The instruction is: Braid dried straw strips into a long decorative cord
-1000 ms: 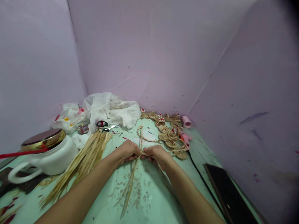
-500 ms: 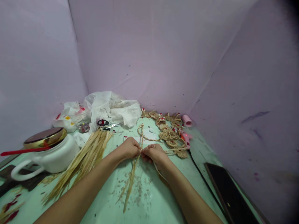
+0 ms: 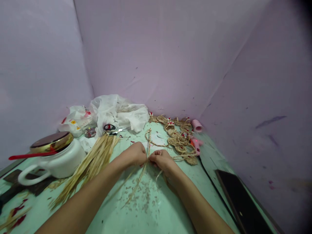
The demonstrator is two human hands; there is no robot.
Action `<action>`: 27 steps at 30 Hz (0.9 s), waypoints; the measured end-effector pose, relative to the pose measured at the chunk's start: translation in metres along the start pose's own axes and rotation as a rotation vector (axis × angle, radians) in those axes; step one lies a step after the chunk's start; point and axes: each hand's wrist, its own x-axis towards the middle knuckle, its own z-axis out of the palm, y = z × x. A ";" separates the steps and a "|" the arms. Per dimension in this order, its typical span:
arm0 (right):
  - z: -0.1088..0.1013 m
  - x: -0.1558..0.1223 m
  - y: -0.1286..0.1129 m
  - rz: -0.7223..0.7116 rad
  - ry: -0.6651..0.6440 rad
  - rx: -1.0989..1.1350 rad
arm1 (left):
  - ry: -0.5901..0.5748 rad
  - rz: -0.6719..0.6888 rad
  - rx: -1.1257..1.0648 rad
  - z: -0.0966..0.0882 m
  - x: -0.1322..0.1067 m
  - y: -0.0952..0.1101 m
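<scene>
A thin braid of pale fibre (image 3: 149,143) runs up from between my hands and loops toward the right at its far end. My left hand (image 3: 138,154) is closed on a fibre strand, knuckles up, just left of the braid. Close beside it, my right hand (image 3: 161,159) pinches the braid's lower end and strands with thumb and forefinger. Loose fibre strands (image 3: 136,185) trail from the hands toward me over the green table (image 3: 156,208). A bundle of flat dry fibre strips (image 3: 95,156) lies to the left of my left forearm.
Behind are white plastic bags (image 3: 119,112) and scissors (image 3: 114,132). At left stands a white pot (image 3: 65,162) with a gold-rimmed lid (image 3: 52,143) and red stick (image 3: 31,156). Right are coiled rope flowers (image 3: 179,141), a pink glue gun (image 3: 196,146), a pink spool (image 3: 197,126) and dark phone (image 3: 241,201).
My left hand has turned more knuckles-up, and a wide strand that hung down toward me has swung left under its wrist. My right hand stays at the braid.
</scene>
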 end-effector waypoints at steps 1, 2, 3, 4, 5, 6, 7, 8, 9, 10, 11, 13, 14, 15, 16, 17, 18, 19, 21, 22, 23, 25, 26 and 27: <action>0.000 -0.002 -0.001 0.003 -0.009 0.032 | 0.016 -0.001 0.033 0.003 -0.003 0.004; 0.001 -0.003 -0.002 0.010 -0.015 0.064 | 0.047 -0.001 0.072 0.007 -0.007 0.008; 0.001 -0.004 -0.002 0.019 -0.015 0.095 | 0.093 0.002 0.115 0.012 -0.010 0.012; 0.001 -0.004 -0.001 0.029 -0.011 0.123 | 0.147 0.008 0.160 0.017 -0.013 0.016; 0.001 -0.005 -0.001 0.035 -0.003 0.151 | 0.196 0.023 0.198 0.020 -0.016 0.019; 0.000 -0.005 0.000 0.038 0.000 0.179 | 0.218 0.042 0.222 0.023 -0.018 0.021; -0.001 -0.005 0.001 0.036 -0.002 0.207 | 0.203 0.062 0.222 0.023 -0.019 0.022; -0.002 -0.005 0.001 0.033 -0.012 0.229 | 0.150 0.071 0.194 0.021 -0.019 0.021; -0.003 -0.005 0.002 0.032 -0.025 0.244 | 0.078 0.066 0.141 0.016 -0.018 0.020; -0.004 -0.006 0.001 0.032 -0.042 0.250 | 0.016 0.047 0.064 0.011 -0.017 0.018; -0.005 -0.006 0.001 0.035 -0.062 0.248 | -0.040 0.009 -0.034 0.005 -0.015 0.015; -0.007 -0.008 -0.002 0.042 -0.098 0.236 | 0.015 -0.078 -0.254 -0.005 -0.008 0.010; -0.007 -0.008 -0.003 0.037 -0.114 0.237 | 0.022 -0.122 -0.379 -0.007 -0.005 0.008; -0.008 -0.009 -0.003 0.029 -0.129 0.244 | 0.000 -0.147 -0.503 -0.007 -0.001 0.006; -0.009 -0.009 -0.004 0.020 -0.147 0.255 | -0.055 -0.166 -0.619 -0.006 0.002 0.004; -0.010 -0.009 -0.004 0.009 -0.161 0.262 | -0.130 -0.176 -0.717 -0.003 0.005 0.002; -0.011 -0.009 -0.004 -0.001 -0.173 0.257 | -0.198 -0.184 -0.785 0.001 0.008 0.001; -0.012 -0.008 -0.003 -0.013 -0.179 0.236 | -0.241 -0.193 -0.821 0.004 0.011 -0.001; -0.012 -0.005 0.000 -0.064 -0.173 0.137 | -0.235 -0.206 -0.789 0.010 0.015 -0.005; -0.013 -0.003 0.002 -0.106 -0.159 0.061 | -0.206 -0.204 -0.729 0.012 0.016 -0.006; -0.013 -0.001 0.004 -0.153 -0.136 -0.024 | -0.167 -0.196 -0.659 0.013 0.017 -0.007; -0.012 0.002 0.006 -0.244 -0.055 -0.205 | -0.094 -0.170 -0.541 0.014 0.017 -0.007; -0.012 0.003 0.006 -0.269 -0.006 -0.287 | -0.062 -0.155 -0.508 0.014 0.017 -0.006; -0.013 0.003 0.004 -0.275 0.034 -0.348 | -0.036 -0.133 -0.494 0.014 0.016 -0.005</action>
